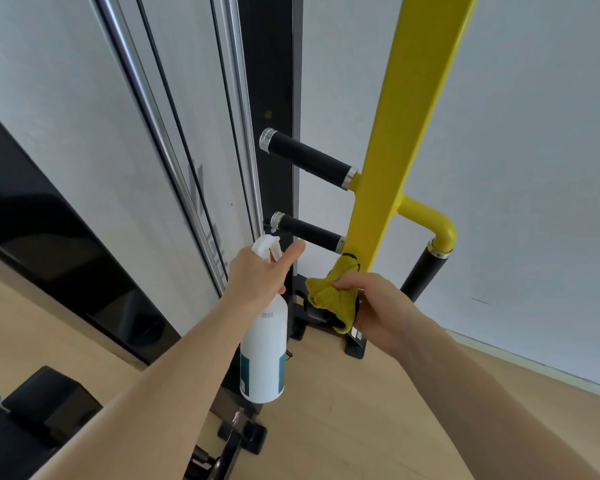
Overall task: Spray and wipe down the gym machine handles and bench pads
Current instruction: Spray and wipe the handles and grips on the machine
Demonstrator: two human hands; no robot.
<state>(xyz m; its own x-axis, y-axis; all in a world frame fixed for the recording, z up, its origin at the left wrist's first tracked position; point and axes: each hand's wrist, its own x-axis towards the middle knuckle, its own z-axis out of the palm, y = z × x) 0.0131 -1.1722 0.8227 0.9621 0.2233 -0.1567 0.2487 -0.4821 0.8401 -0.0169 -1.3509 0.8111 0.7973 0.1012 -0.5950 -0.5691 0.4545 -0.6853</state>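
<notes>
- The left hand (257,275) is shown clenched around the neck of a white spray bottle (264,344), with the forefinger extended past the nozzle head toward the lower handle (309,232); the bottle hangs upright in front of the black upright (271,81).
- The right hand (371,303) is shown grasping a bunched yellow cloth (329,296), held against the foot of the yellow post (402,133), just below the lower handle.
- The upper handle (307,159) and the angled grip (423,271) on the far side of the post are seen untouched by either hand; no bench pad can be identified with certainty, although dark padded shapes (45,393) appear at the lower left.
- Risk: with the nozzle near the lower handle, mist could be carried past the narrow grip onto the grey wall (534,133) or the chrome guide rods (146,98), where streaks might be left.
- Risk: liquid could run down the post and drip onto the wooden floor (361,410), making it slippery, unless it is caught by the cloth.
- Risk: the bunched cloth may cover the grip only in part, so the underside might be missed.
- Writing: a small grey mark near the bottle's shoulder and a teal label lower down are visible, but neither can be read; large grey lettering on the panel behind the rods appears blurred, and a small tag at the post's base is likewise illegible.
</notes>
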